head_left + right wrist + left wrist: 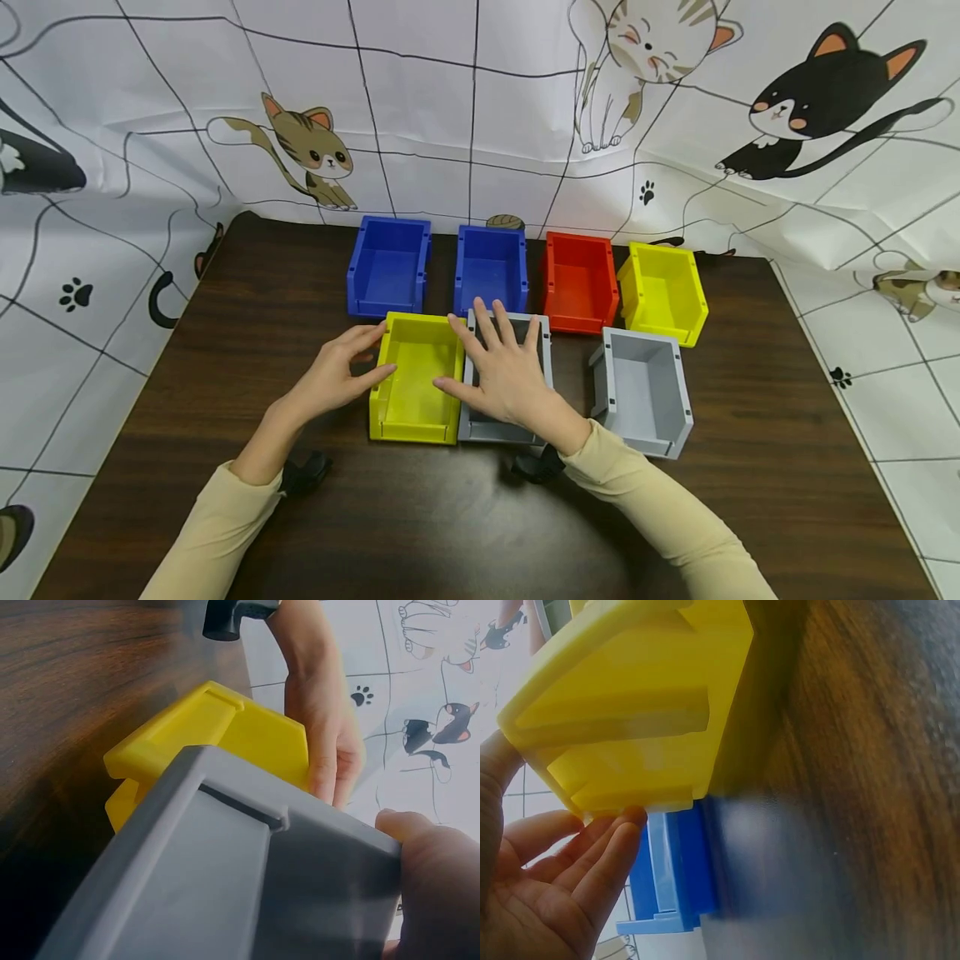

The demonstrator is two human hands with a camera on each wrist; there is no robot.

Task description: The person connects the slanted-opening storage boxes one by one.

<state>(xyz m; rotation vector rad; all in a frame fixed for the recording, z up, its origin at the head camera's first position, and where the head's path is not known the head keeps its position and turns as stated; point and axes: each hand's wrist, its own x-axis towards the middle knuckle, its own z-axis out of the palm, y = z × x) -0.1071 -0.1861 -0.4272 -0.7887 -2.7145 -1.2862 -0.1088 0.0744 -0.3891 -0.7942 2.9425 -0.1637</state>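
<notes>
In the head view my left hand [330, 379] is at the left side of a yellow bin [378, 417], its thumb and fingers spread apart along the rim. The left wrist view shows the fingertips [634, 815] against the edge of this yellow bin [660, 712]. My right hand [506, 375] stretches, fingers spread, over a dark grey bin [495, 431] that stands right beside the yellow one. Seen from the right wrist, the thumb [409, 825] lies at the rim of the grey bin [225, 765]. The palm hides part of the grey bin's inside.
Behind stand two blue bins [388, 267] [491, 262], a red bin [580, 283] and another yellow bin [663, 292]. A light grey bin [645, 392] is to the right of my right hand. All are on a dark wooden table [420, 525], with a cat-patterned sheet [420, 100] behind it.
</notes>
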